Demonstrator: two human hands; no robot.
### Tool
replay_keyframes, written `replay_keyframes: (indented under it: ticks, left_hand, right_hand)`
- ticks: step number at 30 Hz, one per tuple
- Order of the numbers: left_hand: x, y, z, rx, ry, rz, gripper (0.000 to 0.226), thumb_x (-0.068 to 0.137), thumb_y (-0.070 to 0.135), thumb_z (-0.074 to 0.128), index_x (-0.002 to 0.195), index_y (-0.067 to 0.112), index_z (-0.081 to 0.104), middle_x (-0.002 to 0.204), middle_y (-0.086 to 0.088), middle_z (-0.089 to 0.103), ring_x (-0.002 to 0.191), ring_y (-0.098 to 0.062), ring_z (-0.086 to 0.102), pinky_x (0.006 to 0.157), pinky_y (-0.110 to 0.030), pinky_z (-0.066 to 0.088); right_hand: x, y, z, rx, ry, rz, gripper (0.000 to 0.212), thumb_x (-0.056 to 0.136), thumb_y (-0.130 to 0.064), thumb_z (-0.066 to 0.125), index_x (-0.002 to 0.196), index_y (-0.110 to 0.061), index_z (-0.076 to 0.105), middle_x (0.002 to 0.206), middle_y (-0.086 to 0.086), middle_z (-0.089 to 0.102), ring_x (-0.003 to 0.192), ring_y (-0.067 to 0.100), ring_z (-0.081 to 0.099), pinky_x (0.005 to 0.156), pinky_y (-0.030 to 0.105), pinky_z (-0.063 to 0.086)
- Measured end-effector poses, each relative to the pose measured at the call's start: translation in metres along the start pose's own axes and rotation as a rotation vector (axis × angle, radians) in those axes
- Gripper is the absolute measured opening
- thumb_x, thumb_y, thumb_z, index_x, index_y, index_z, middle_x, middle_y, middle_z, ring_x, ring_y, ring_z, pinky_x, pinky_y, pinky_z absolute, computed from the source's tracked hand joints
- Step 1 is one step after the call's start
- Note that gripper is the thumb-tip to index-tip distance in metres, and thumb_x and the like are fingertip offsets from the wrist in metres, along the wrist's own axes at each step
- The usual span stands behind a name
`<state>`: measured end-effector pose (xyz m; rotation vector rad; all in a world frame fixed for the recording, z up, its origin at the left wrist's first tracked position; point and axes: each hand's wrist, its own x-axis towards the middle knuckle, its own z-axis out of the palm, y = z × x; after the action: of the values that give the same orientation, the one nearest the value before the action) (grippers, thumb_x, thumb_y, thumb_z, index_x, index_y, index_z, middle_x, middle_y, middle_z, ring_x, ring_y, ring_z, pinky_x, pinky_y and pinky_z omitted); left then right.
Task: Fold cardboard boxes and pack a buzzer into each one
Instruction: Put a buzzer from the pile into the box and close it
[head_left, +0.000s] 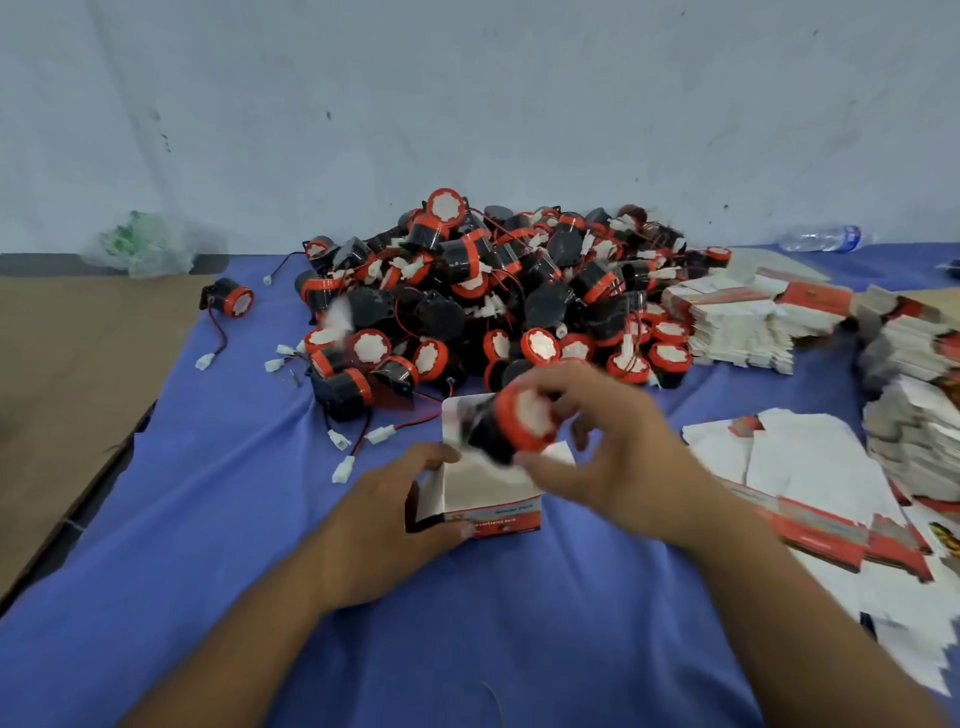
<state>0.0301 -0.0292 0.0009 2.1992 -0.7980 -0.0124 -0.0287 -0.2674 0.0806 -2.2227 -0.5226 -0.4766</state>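
Gripping a black buzzer (511, 423) with an orange-rimmed white face, a person's right hand (618, 462) holds it tilted above the open top of a small cardboard box (493, 499), which stands on the blue cloth (234, 493) covering the worktop. The right fingers (537, 462) curl around the buzzer's body. Motion blur makes it impossible to tell whether its lower end is inside the box. The left hand (384, 525) holds the box from its left side, its fingers (457, 530) pinching the near-left corner, one at the raised white flap and another against the red-banded front, whose lettering is too blurred to read. Just behind the box lies a large pile of buzzers (493, 291), heaped near the pale wall (467, 104), with red and black wires ending in white connectors (343, 470) trailing onto the cloth. A lone buzzer (231, 299) sits well apart to the left, at the cloth's edge beside a brown surface (62, 374). To the right, stacks of flattened boxes (737, 322) run along the cloth, and loose flat boxes (810, 478) lie spread beside the right forearm. A crumpled plastic bag (140, 244) rests at the far left against the wall, and a clear water bottle (821, 238) lies on its side at the far right.
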Motion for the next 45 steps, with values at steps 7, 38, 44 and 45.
replay_keyframes:
  ticks: [7, 38, 44, 45]
  left_hand:
    - [0.001, -0.001, -0.002, 0.012, -0.017, 0.047, 0.038, 0.092, 0.048, 0.059, 0.127, 0.040, 0.048, 0.115, 0.026, 0.058, 0.108, 0.003, 0.055, 0.088, -0.009, 0.042]
    - [0.005, 0.025, 0.012, -0.008, -0.032, 0.223, 0.022, 0.091, 0.016, 0.054, 0.080, 0.021, 0.073, 0.097, 0.010, 0.056, 0.095, -0.014, 0.050, 0.084, -0.025, 0.041]
    - [0.003, 0.032, 0.011, -0.073, 0.158, 0.115, 0.019, 0.078, 0.034, 0.067, 0.086, 0.017, 0.068, 0.093, 0.007, 0.058, 0.090, -0.008, 0.057, 0.078, -0.011, 0.041]
    - [0.003, 0.031, 0.010, -0.098, 0.189, 0.101, 0.022, 0.075, 0.035, 0.071, 0.090, 0.019, 0.065, 0.096, 0.007, 0.058, 0.092, -0.010, 0.057, 0.079, -0.015, 0.043]
  right_hand:
    - [-0.004, 0.014, 0.019, -0.367, -0.279, -0.035, 0.035, 0.086, -0.020, 0.071, 0.121, -0.021, 0.070, 0.120, -0.001, 0.056, 0.096, 0.020, 0.041, 0.087, 0.027, 0.039]
    - [0.004, -0.015, 0.072, -0.271, -0.062, 0.339, 0.009, 0.096, -0.024, 0.057, 0.091, -0.017, 0.059, 0.092, -0.001, 0.065, 0.086, 0.020, 0.057, 0.078, 0.040, 0.050]
    - [0.002, -0.007, 0.061, -0.042, -0.086, 0.405, 0.025, 0.091, -0.008, 0.059, 0.111, -0.023, 0.063, 0.087, -0.011, 0.064, 0.083, 0.013, 0.061, 0.078, 0.035, 0.056]
    - [0.000, -0.006, 0.061, -0.030, -0.085, 0.383, 0.030, 0.092, -0.008, 0.059, 0.114, -0.027, 0.060, 0.083, -0.014, 0.060, 0.078, 0.010, 0.059, 0.073, 0.032, 0.055]
